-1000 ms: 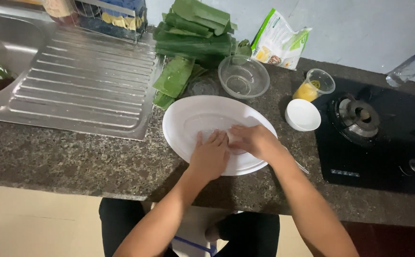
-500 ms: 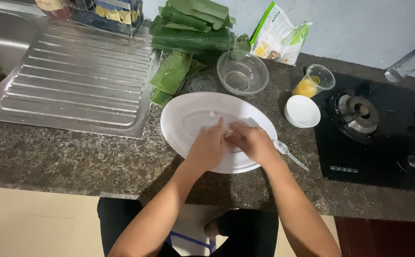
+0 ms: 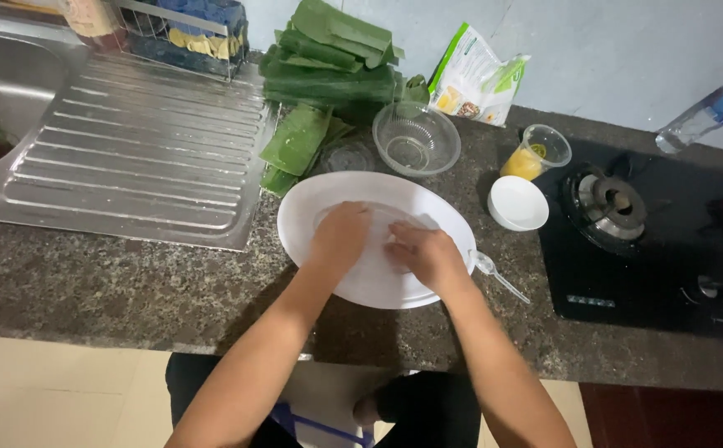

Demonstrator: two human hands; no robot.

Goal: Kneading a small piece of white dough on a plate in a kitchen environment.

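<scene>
On the counter's front half, I have both hands down on the white plate (image 3: 311, 220). Left hand (image 3: 340, 236) lies palm-down, fingers curled loosely; right hand (image 3: 423, 253) is bunched over something pale at the plate's centre, and I can't tell whether it grips it. The plate's near rim sits close to the counter edge at 6 o'clock, so I judge a hard press or a drag toward me could tip it off. A plastic spoon (image 3: 498, 274) lies touching the rim at 4 o'clock; my right wrist could flick it to the floor. At 12 o'clock the glass bowl (image 3: 417, 137) stands just beside the rim, the white bowl (image 3: 518, 202) at 2 o'clock, the yellow-filled cup (image 3: 535, 151) beyond; a forward shove of the plate could knock them.
</scene>
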